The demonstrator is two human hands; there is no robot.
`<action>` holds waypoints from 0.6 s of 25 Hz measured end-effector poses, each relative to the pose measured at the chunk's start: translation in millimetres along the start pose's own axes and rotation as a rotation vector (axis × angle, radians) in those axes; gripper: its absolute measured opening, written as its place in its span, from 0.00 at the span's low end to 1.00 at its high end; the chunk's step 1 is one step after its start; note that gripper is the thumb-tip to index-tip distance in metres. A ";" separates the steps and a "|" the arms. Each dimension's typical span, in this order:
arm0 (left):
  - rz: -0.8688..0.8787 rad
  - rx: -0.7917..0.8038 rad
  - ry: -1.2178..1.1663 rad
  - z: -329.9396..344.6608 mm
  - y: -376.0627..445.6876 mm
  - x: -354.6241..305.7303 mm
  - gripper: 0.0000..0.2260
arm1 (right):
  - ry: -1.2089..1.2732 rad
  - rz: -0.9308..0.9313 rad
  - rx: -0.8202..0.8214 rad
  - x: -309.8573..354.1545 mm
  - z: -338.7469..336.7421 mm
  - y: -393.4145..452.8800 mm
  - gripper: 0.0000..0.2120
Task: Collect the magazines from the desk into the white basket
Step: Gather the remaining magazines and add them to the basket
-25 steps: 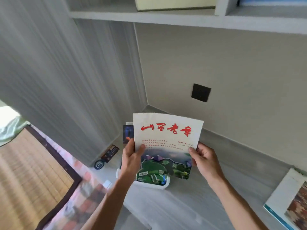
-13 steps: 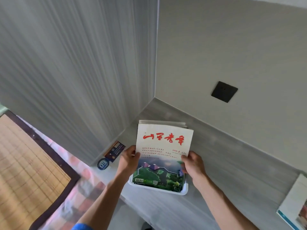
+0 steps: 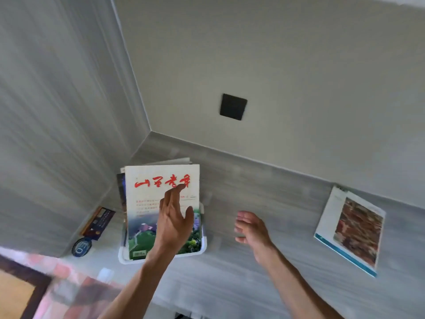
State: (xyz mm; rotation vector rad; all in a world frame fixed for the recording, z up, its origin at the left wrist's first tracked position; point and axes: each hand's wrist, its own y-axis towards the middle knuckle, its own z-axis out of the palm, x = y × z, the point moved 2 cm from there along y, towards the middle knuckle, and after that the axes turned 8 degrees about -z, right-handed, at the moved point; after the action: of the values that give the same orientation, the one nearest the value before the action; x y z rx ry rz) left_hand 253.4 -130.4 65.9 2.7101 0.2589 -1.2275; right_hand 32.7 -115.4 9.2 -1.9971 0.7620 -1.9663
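— How were your hands?
— Your left hand (image 3: 173, 223) lay flat, fingers straight, against the red-titled magazine (image 3: 161, 201) standing in the white basket (image 3: 202, 248) near the desk's (image 3: 264, 185) back-left corner. Your right hand (image 3: 251, 227) hung relaxed, holding nothing.
— What else?
— Another magazine (image 3: 350, 230) lay toward the right edge; a card (image 3: 99, 221) leaned left of the basket.
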 end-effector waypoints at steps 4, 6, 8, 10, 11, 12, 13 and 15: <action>0.107 0.337 -0.034 93.5 -45.3 -73.0 0.28 | 0.093 0.160 -0.274 -51.1 -140.5 -17.8 0.09; 0.137 0.478 -0.004 137.9 -73.1 -103.3 0.28 | 0.097 0.188 -0.406 -75.6 -210.2 -29.5 0.08; 0.178 0.583 0.041 176.2 -101.7 -129.5 0.28 | 0.085 0.211 -0.508 -97.5 -270.4 -42.2 0.08; 0.197 0.655 0.069 212.2 -129.0 -149.4 0.28 | 0.010 0.249 -0.581 -116.7 -322.5 -47.2 0.06; 0.191 0.682 0.070 227.0 -140.4 -156.6 0.28 | -0.054 0.269 -0.599 -124.0 -345.3 -45.7 0.04; 0.188 0.699 0.072 239.6 -149.2 -163.9 0.28 | -0.143 0.290 -0.600 -129.2 -366.5 -41.4 0.03; 0.192 0.712 0.091 250.4 -155.8 -171.8 0.28 | -0.256 0.311 -0.592 -133.6 -385.9 -35.2 0.03; 0.217 0.729 0.151 272.2 -162.1 -186.6 0.29 | -0.514 0.350 -0.619 -134.3 -415.4 -20.7 0.07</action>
State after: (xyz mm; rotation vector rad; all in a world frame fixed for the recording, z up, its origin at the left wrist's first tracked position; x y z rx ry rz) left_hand -101.6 -47.5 18.0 3.3047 -0.5686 -1.2259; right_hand -364.9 49.4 -66.8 -2.3211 1.5646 -1.0178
